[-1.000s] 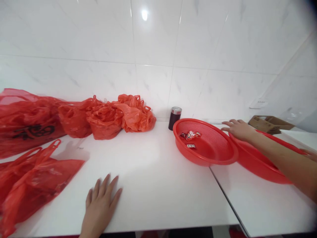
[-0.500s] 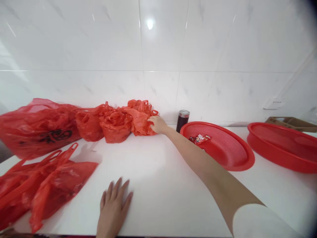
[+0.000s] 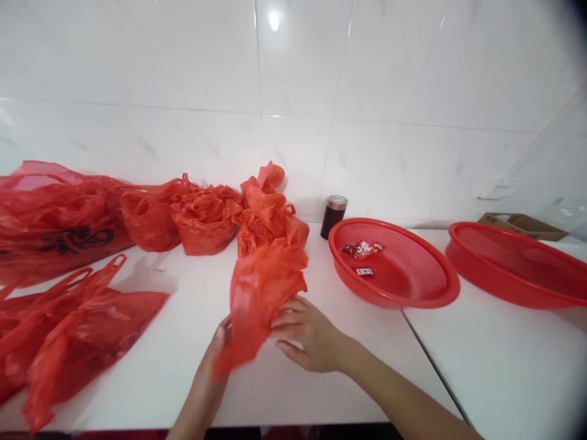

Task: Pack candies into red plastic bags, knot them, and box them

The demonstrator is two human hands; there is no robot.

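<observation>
A crumpled red plastic bag (image 3: 261, 299), somewhat blurred, is up between my two hands over the white table. My right hand (image 3: 309, 333) grips its right side, fingers closed on the thin plastic. At its lower left is my left hand (image 3: 219, 351), also closed on the bag, most of its fingers hidden behind it. Just beyond, a loose heap of red plastic bags (image 3: 266, 214) rests near the tiled wall. Left of that heap stand a filled red bag (image 3: 208, 226) and another tied one (image 3: 151, 223).
A red plastic basket (image 3: 394, 263) holds a few small packets (image 3: 364, 249). Behind it stands a black tumbler (image 3: 334, 217). A second red basket (image 3: 518, 263) and a brown tray (image 3: 525, 226) are farther right. Large red bags (image 3: 68, 226) and tied bags (image 3: 101, 324) fill the left side.
My right hand has drawn back from the heap with a red plastic bag. My left hand has risen off the table to the bag. The view has tilted slightly down.
</observation>
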